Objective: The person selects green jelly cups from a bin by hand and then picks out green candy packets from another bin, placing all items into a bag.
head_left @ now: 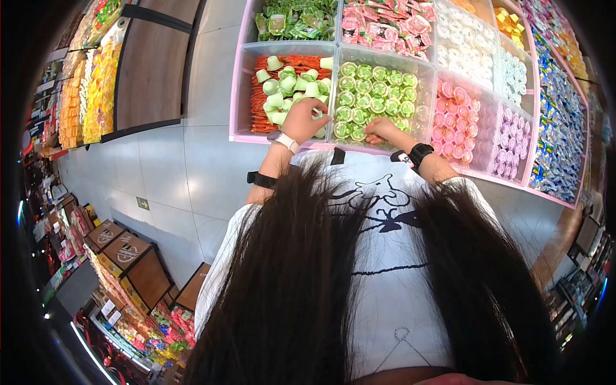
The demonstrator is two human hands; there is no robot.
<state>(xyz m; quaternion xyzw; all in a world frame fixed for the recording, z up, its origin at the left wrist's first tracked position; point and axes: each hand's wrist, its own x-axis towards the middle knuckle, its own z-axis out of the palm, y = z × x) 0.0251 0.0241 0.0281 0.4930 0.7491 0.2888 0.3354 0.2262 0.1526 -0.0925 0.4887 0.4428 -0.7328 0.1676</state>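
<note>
My left hand (305, 122), with a watch on its wrist, is over the front of a bin of loose pale green jelly cups (287, 85). Its thumb and forefinger curl into a ring, and what they pinch, if anything, is hidden. In the bin to the right, green-topped jelly cups (378, 88) stand upright in rows. My right hand (385, 131) reaches into the front of that bin, fingers drawn together beside the nearest row. Whether a cup is between those fingertips I cannot make out. Orange-red packets (258, 115) lie under and beside the loose cups.
Clear dividers split the pink-edged display (235, 83). Around my hands are bins of pink cups (454, 119), purple cups (511, 144), white pieces (465, 45), pink packets (385, 29) and green packets (292, 19). Blue packets (557, 128) fill the right side. Long hair hangs below my arms.
</note>
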